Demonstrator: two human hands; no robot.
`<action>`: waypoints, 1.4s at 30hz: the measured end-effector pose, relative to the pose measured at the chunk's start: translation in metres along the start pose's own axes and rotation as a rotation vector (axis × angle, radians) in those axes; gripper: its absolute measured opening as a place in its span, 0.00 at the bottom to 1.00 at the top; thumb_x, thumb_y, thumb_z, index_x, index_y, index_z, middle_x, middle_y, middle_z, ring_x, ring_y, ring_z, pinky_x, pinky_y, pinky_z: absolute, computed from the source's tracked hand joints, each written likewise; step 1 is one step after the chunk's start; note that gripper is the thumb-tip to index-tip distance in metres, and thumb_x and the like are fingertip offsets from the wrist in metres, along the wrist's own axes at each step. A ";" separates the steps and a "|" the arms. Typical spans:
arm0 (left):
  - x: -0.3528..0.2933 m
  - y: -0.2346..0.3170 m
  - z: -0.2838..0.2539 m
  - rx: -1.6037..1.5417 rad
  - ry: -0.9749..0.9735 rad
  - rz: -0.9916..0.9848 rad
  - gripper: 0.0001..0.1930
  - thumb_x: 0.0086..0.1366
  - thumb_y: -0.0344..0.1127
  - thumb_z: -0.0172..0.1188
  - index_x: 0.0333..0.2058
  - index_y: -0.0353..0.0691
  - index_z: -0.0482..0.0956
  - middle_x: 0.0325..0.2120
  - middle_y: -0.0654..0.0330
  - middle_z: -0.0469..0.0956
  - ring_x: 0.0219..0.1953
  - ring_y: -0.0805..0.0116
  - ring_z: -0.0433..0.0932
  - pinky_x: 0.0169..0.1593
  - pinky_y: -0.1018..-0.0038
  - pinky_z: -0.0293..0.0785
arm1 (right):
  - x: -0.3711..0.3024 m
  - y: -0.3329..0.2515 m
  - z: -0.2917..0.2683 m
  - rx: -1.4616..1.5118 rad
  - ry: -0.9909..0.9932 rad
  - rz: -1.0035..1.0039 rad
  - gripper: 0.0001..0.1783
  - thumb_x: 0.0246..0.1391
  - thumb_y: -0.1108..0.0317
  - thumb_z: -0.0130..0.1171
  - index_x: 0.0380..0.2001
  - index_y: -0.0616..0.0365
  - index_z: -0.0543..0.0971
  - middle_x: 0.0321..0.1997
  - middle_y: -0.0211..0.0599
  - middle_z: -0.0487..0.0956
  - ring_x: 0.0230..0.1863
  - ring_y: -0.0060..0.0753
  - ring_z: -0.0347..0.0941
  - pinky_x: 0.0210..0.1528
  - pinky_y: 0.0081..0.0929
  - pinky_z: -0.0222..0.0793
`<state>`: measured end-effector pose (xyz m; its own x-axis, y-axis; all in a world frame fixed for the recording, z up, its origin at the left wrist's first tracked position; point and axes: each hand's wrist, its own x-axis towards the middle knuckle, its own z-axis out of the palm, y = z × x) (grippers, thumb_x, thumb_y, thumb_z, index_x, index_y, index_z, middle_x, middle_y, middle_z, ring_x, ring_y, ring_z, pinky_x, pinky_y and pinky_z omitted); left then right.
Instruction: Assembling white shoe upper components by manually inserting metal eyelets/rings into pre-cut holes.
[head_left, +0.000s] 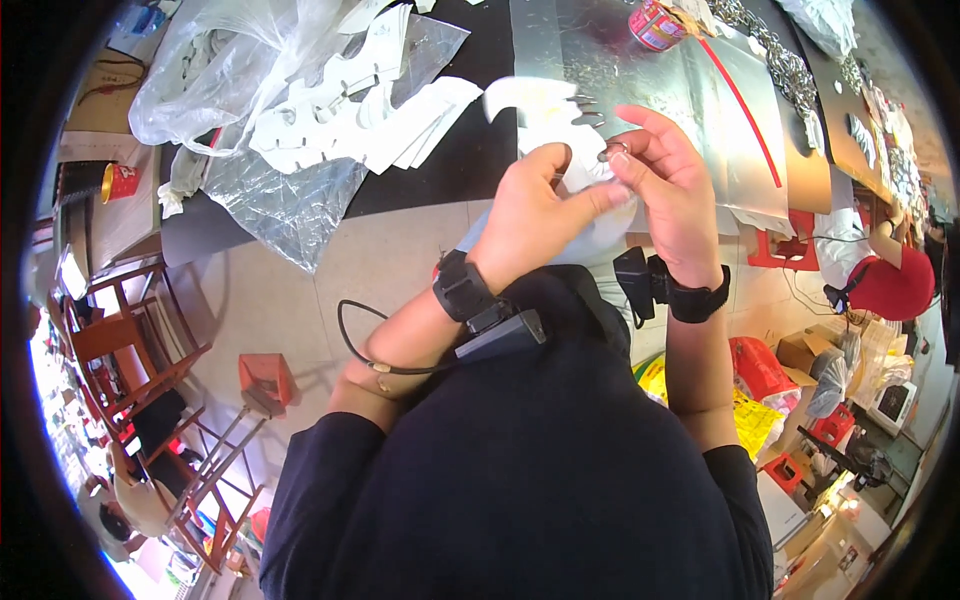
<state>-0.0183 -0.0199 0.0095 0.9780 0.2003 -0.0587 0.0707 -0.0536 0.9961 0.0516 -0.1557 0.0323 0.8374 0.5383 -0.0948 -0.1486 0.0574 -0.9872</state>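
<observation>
My left hand (535, 210) grips a white notched card (540, 100), overexposed and partly hidden behind the fingers. Several thin dark metal pieces stick out from the card's right edge. Beside it, my right hand (680, 190) pinches a small dark metal ring-like piece (612, 152) between thumb and forefinger, close to the card; its exact kind is too small to tell. The other fingers of that hand are raised. Left of my hands, a loose stack of white notched cards (430, 120) lies on the dark table (490, 165).
Clear plastic bags (215, 90) cover the table's left part. A transparent sheet (560, 40) lies to the right, with a red tin (657, 26), a red strip (740, 110) and metal chains (770, 50). A red stool (785, 245) stands below the table; a person in red (895, 280) sits far right.
</observation>
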 end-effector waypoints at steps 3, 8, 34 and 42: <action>0.006 -0.019 0.006 -0.418 0.074 0.000 0.10 0.54 0.34 0.62 0.24 0.35 0.72 0.17 0.69 0.70 0.21 0.84 0.63 0.23 0.81 0.61 | -0.001 -0.001 0.003 -0.002 0.021 -0.015 0.22 0.50 0.76 0.56 0.50 0.61 0.67 0.32 0.29 0.73 0.35 0.16 0.68 0.38 0.15 0.63; 0.001 -0.019 0.003 -0.413 0.074 -0.032 0.07 0.56 0.30 0.60 0.26 0.35 0.72 0.18 0.69 0.70 0.22 0.85 0.63 0.24 0.84 0.59 | -0.005 0.000 0.002 -0.017 0.014 0.044 0.21 0.51 0.76 0.54 0.50 0.61 0.67 0.32 0.29 0.74 0.35 0.16 0.68 0.39 0.15 0.62; 0.003 -0.009 0.000 -0.636 -0.033 -0.038 0.11 0.60 0.27 0.54 0.42 0.34 0.72 0.36 0.61 0.77 0.38 0.75 0.74 0.44 0.78 0.69 | -0.002 -0.002 0.004 -0.044 -0.010 0.000 0.21 0.50 0.76 0.56 0.48 0.62 0.67 0.30 0.27 0.72 0.30 0.13 0.65 0.34 0.11 0.61; 0.003 -0.013 -0.011 -0.746 -0.157 -0.101 0.15 0.56 0.23 0.57 0.44 0.32 0.71 0.37 0.58 0.76 0.41 0.74 0.74 0.47 0.78 0.69 | -0.011 -0.001 0.002 0.150 -0.057 0.114 0.13 0.51 0.77 0.53 0.42 0.62 0.71 0.30 0.26 0.72 0.32 0.13 0.66 0.35 0.12 0.62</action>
<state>-0.0180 -0.0079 -0.0028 0.9942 0.0254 -0.1048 0.0640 0.6432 0.7630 0.0413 -0.1600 0.0348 0.7800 0.5952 -0.1934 -0.3210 0.1152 -0.9401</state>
